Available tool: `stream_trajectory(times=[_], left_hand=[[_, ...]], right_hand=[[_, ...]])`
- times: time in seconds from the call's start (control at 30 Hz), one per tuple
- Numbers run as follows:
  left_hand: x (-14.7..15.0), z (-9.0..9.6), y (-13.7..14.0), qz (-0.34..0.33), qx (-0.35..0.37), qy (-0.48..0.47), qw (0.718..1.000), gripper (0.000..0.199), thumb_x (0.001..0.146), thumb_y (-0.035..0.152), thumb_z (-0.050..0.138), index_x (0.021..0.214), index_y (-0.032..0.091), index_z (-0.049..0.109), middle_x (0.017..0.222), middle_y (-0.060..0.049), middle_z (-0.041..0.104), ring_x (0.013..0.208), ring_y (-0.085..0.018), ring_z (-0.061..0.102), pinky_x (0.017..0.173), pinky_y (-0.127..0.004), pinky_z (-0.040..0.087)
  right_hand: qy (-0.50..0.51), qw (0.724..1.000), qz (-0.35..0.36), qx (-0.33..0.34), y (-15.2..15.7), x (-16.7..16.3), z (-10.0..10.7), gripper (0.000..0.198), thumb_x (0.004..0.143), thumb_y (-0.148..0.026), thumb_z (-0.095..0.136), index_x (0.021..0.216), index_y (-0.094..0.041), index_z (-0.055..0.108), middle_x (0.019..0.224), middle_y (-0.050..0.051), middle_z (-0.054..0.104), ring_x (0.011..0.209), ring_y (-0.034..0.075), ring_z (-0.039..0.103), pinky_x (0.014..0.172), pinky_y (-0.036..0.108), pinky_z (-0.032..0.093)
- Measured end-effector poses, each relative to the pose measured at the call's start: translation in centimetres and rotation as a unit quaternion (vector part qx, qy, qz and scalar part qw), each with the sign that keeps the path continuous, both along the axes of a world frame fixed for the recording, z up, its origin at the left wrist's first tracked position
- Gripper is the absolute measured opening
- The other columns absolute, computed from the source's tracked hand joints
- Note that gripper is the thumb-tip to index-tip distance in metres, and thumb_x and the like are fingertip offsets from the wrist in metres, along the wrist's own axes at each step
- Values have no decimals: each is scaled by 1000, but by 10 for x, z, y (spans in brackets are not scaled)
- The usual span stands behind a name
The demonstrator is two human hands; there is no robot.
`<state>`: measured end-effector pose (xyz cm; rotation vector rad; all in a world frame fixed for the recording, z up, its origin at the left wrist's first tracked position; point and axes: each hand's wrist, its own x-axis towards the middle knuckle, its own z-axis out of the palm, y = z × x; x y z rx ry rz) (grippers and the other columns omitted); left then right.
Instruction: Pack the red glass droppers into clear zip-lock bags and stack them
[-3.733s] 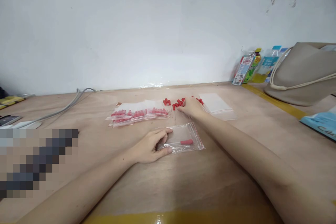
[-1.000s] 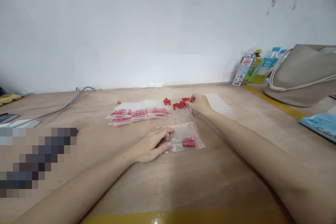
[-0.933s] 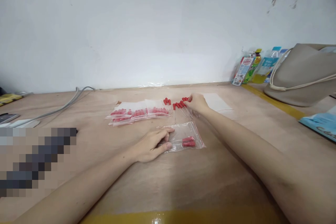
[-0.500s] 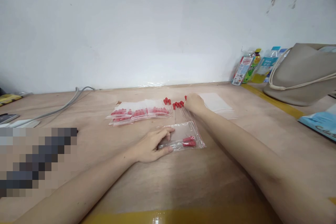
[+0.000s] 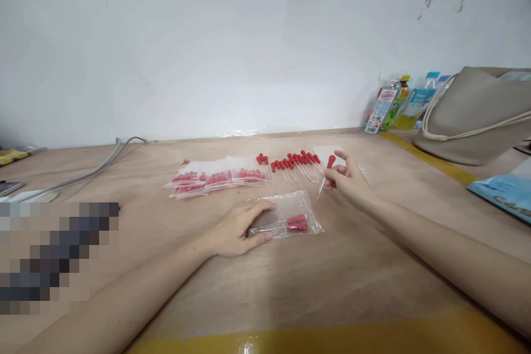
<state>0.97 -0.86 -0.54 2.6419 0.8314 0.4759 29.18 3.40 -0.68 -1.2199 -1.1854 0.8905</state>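
My left hand [image 5: 240, 229] rests on the left end of a clear zip bag [image 5: 286, 204], its thumb and forefinger spread apart. Inside that bag lie red-bulbed droppers [image 5: 297, 223], with the zip edge on the right. Above and right of the bag, my right hand [image 5: 346, 177] pinches one glass dropper [image 5: 331, 162], red bulb up and thin tip slanting down to the left. Just left of this hand, several loose droppers [image 5: 305, 159] lie in a row on the table.
Filled zip bags [image 5: 218, 177] overlap at the back left. White bags [image 5: 329, 150] lie behind my right hand. A grey cable [image 5: 95, 168] runs along the left. Drink bottles [image 5: 417, 102], a carton [image 5: 380, 110] and a grey-beige bag [image 5: 468, 121] stand at the back right.
My right hand has come away from the loose droppers, moving right and toward me, with one dropper now visible in its fingers. My left hand stays on the zip bag.
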Motion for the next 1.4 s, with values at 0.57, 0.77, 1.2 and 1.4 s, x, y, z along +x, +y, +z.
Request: stream_trajectory(times=[0.57, 0.77, 1.2, 1.4], left_hand=[[1, 3, -1, 5, -1, 7, 1000, 55, 85, 38, 51, 134, 23, 29, 132, -9, 44, 117, -26, 45, 97, -44, 38], [2, 2, -1, -1, 2, -6, 1000, 55, 86, 38, 50, 134, 23, 28, 131, -9, 46, 116, -26, 46, 96, -44, 38], [1, 0, 2, -18, 17, 12, 1000, 49, 86, 38, 50, 132, 22, 39, 136, -9, 41, 125, -24, 39, 103, -43, 33], [0, -2, 4, -24, 15, 30, 999, 49, 88, 39, 48, 134, 24, 38, 139, -7, 37, 128, -23, 34, 106, -42, 29]], right_hand=[[-210, 953, 215, -36, -35, -1, -14, 24, 67, -37, 65, 81, -17, 66, 56, -4, 51, 49, 7, 42, 47, 21, 34], [-196, 954, 226, 22, -29, -11, -23, 31, 68, -46, 64, 79, -17, 67, 72, 3, 61, 61, 12, 51, 53, 24, 39], [-306, 935, 174, 31, -13, -4, -5, 23, 73, -36, 54, 72, -16, 66, 61, 1, 58, 54, 11, 46, 52, 24, 36], [-437, 897, 14, 61, 34, -22, 5, 12, 71, -22, 53, 73, -16, 63, 70, 3, 64, 66, 15, 56, 63, 24, 40]])
